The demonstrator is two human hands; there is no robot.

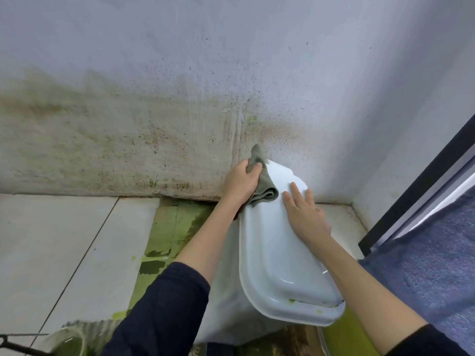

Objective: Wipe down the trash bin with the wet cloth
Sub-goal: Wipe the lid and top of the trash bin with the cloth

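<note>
A white plastic trash bin [272, 255] with a closed glossy lid stands in the room's corner, right of centre. Green stains mark the lid's near edge. My left hand [241, 182] is closed on a grey-green cloth [264, 186], pressing it onto the lid's far left edge near the wall. My right hand [304, 213] lies flat on the lid with fingers spread, just right of the cloth, holding nothing. Dark sleeves cover both forearms partway.
The white wall [154, 124] behind is stained green-brown low down. Green-stained cardboard [177, 227] lies on the pale floor tiles left of the bin. A clear container with green liquid [69, 345] sits bottom left. A dark frame [411, 191] and blue fabric [437, 265] fill the right.
</note>
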